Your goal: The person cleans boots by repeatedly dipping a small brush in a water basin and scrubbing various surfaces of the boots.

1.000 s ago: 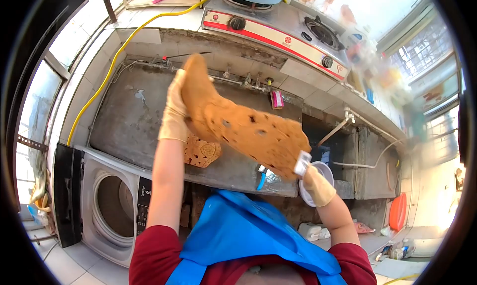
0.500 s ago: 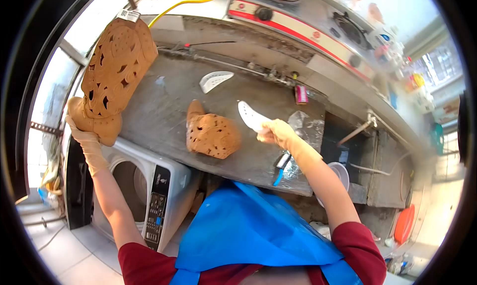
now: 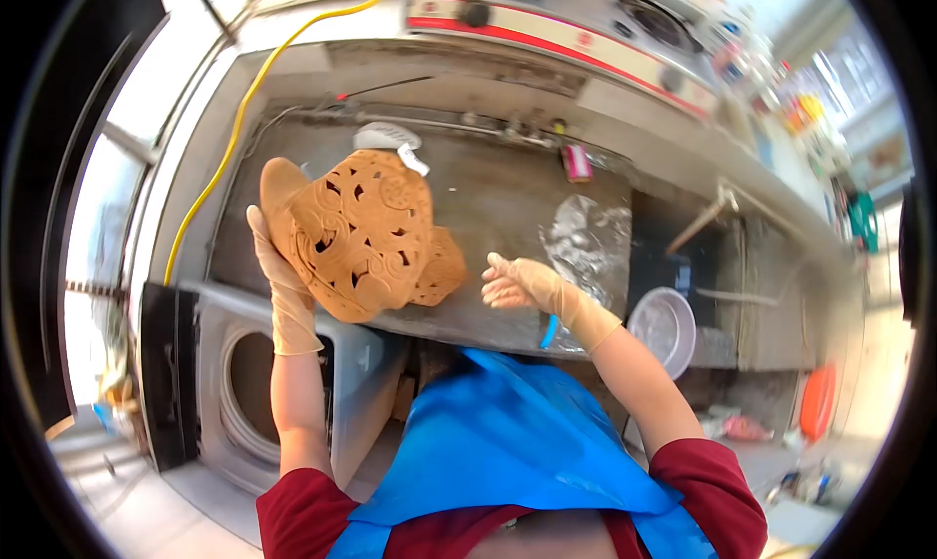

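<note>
My left hand [image 3: 285, 281], in a cream glove, grips a tan boot [image 3: 366, 232] with cut-out patterns, tilted over the counter. The fingers behind it are hidden. A white tag [image 3: 413, 159] hangs at the boot's top edge. Behind it, a second tan cut-out boot [image 3: 442, 269] lies on the grey counter [image 3: 488, 193], mostly covered from view. To the right, my gloved right hand [image 3: 522, 284] hovers with its fingers loosely apart and nothing in them. A white curved piece [image 3: 386, 136] rests at the back of the counter, beyond the held boot.
Crumpled clear plastic [image 3: 586, 242] and a blue-ended object [image 3: 549, 332] lie near my right hand. A pink-labelled box [image 3: 577, 163] stands farther back. A white basin [image 3: 664, 330] sits right, a washing machine [image 3: 220, 427] left. A yellow hose [image 3: 238, 120] runs along the left side.
My left hand has brought the boot rightward over the counter, in front of the other boot. My right hand has let go of its white piece and moved slightly lower.
</note>
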Motion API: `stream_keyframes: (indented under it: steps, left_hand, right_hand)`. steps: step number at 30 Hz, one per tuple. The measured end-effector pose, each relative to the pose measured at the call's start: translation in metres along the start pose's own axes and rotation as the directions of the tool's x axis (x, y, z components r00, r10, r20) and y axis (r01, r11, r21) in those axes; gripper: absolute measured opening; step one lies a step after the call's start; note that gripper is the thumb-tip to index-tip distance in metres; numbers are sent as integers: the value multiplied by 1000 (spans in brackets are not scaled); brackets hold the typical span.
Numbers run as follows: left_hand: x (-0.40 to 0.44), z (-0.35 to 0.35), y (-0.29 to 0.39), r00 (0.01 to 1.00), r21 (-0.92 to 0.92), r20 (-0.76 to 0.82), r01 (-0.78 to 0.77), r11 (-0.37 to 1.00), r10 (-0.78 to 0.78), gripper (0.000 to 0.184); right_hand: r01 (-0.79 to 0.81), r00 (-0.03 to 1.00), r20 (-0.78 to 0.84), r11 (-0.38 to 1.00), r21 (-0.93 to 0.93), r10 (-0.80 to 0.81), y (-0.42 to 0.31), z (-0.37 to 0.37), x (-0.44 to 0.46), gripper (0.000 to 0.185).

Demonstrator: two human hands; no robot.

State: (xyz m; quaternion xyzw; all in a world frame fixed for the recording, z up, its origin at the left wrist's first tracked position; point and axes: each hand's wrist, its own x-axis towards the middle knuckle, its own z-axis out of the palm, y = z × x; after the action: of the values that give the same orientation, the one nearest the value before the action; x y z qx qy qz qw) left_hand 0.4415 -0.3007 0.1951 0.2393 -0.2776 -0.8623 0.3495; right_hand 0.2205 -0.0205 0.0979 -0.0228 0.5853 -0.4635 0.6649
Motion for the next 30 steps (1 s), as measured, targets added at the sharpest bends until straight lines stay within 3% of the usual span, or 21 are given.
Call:
stream_keyframes:
  steps: [2, 3, 4, 5, 6, 8, 9, 13, 15, 17, 18, 20, 22, 23, 24, 25, 26, 27, 28, 30]
  left_hand:
    - [14, 31, -40, 939, -112, 272, 247, 963, -209, 77]
    - [19, 48, -61, 918, -94, 305, 293, 951, -253, 77]
    - [22, 65, -81, 900, -91, 307, 353, 931, -311, 77]
    - [25, 80, -100, 878, -87, 309, 410, 908, -367, 76]
    - [27, 93, -119, 854, -79, 304, 464, 882, -422, 76]
    - [49, 96, -157, 798, 16, 379, 501, 866, -469, 69]
    - [63, 90, -179, 800, 32, 353, 508, 861, -486, 68]
    - [89, 81, -252, 788, 147, 194, 565, 812, -584, 68]
    - [89, 90, -281, 707, 218, 145, 659, 719, -692, 75]
    - [97, 102, -305, 569, 234, 123, 779, 581, -813, 83]
    - [100, 107, -313, 568, 239, 113, 781, 577, -815, 83]
    - [102, 113, -322, 591, 285, -174, 796, 534, -788, 85]
    - [100, 105, -324, 708, 603, -29, 576, 552, -706, 76]
    - [95, 97, -324, 718, 601, -39, 573, 558, -695, 76]
    - [83, 90, -323, 726, 716, 230, 325, 618, -648, 66]
    - [69, 84, -323, 648, 747, 480, 51, 663, -591, 63]
    - [48, 95, -316, 636, 677, 338, 347, 649, -693, 67]
    - [31, 99, -316, 636, 698, 328, 334, 633, -698, 70]
    - [20, 98, -318, 635, 719, 318, 323, 616, -704, 74]
    - [7, 99, -324, 649, 676, 316, 358, 644, -692, 77]
  right_hand:
    - [-38, 963, 266, 949, 313, -49, 28, -11, -28, 70]
    - [-10, 971, 227, 935, 354, -76, 35, -7, -43, 70]
    - [126, 935, 203, 810, 573, -289, 37, 3, -59, 68]
    - [240, 863, 127, 617, 750, -490, 36, 11, -71, 66]
    - [272, 858, 80, 580, 767, -508, 33, 11, -82, 66]
    - [479, 837, -314, 323, 816, -448, 24, 1, -98, 53]
    - [550, 790, -376, 287, 784, -485, 41, -22, -89, 40]
    - [743, 624, -614, 124, 658, -483, 31, -54, -147, 29]
    - [852, 498, -650, 188, 488, -574, 5, -60, -166, 32]
    - [896, 437, -629, 253, 365, -643, -28, -80, -161, 33]
    - [913, 407, -688, 254, 319, -600, -47, -77, -163, 34]
    - [942, 329, -636, 295, 163, -698, -78, -72, -159, 35]
    - [894, 368, -579, 448, 6, -727, -88, -70, -140, 41]
    - [892, 361, -587, 451, -9, -725, -87, -67, -133, 44]
    - [930, 290, -613, 368, -3, -736, -80, -73, -107, 44]
    - [928, 243, -630, 367, -70, -737, -71, -77, -93, 44]
    - [921, 196, -646, 365, -137, -738, -61, -80, -84, 43]
    - [863, 203, -643, 446, -239, -738, -51, -87, -79, 43]
    - [791, 61, -661, 440, -425, -748, -40, -93, -67, 44]
    - [680, 76, -701, 551, -484, -709, -11, -97, -61, 43]
